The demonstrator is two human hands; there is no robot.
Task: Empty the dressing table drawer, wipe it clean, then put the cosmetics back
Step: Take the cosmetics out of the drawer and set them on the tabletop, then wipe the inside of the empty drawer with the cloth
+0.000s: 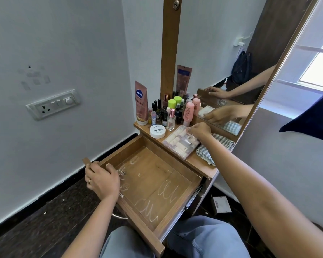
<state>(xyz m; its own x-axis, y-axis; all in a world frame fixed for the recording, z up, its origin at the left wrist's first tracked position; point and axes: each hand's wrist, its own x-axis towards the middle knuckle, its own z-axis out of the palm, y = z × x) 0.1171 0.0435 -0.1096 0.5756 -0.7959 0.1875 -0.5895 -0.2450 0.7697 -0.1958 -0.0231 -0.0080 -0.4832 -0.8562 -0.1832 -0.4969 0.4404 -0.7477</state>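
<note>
Two hands busy: left hand [101, 178] grips drawer [157, 175] front; right hand [200, 130] holds pouch [179, 144] on table [198, 162]. Drawer empty, smeared; next likely cloth [214, 146], wiping.

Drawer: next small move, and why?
Probably move the right hand from the case to the cloth: the drawer is empty but white-streaked, and the left hand grips its front.
</note>
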